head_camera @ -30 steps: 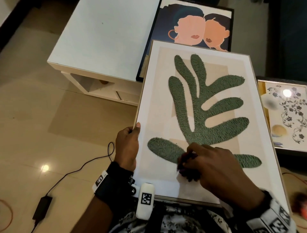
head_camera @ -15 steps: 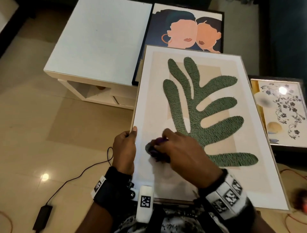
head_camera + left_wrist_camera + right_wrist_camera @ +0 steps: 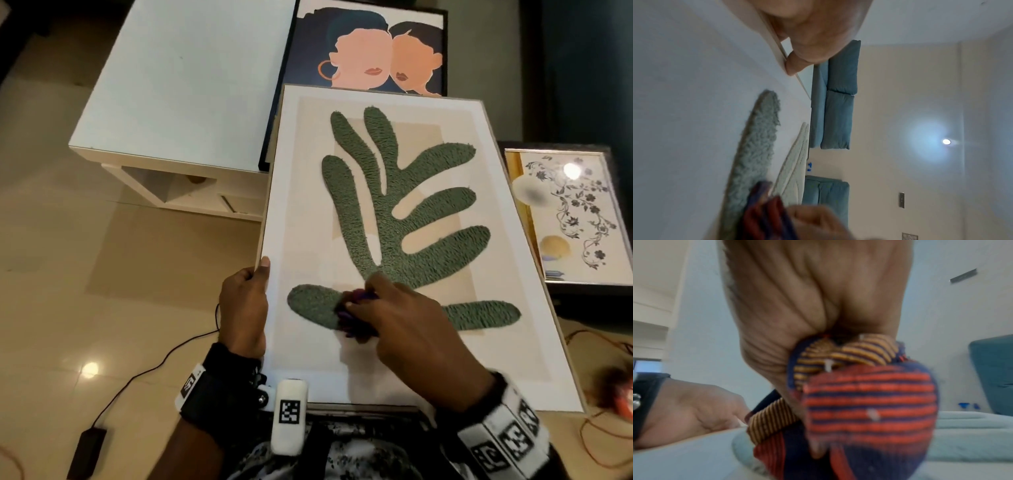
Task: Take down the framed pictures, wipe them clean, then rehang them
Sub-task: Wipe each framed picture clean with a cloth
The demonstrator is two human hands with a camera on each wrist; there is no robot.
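A large framed picture (image 3: 301, 192) with a green leaf shape on a pale ground lies tilted across my lap. My left hand (image 3: 245, 305) grips its left edge, thumb on the glass; the left wrist view shows that thumb (image 3: 795, 68) on the frame's rim. My right hand (image 3: 394, 318) holds a bunched striped cloth (image 3: 869, 399), red, navy and orange, and presses it on the glass over the lower left lobe of the leaf. In the head view the cloth (image 3: 356, 301) shows only as a dark purple wad under the fingers.
A black-framed picture of two faces (image 3: 370, 51) leans behind the big frame. A floral picture (image 3: 575, 219) lies at the right on a dark surface. A white low table (image 3: 181, 85) stands at the left. A black cable and adapter (image 3: 89, 445) trail on the tiled floor.
My right hand with the cloth swept left across the lower glass, then came back a little to the right and up. The left hand kept its grip on the frame's edge.
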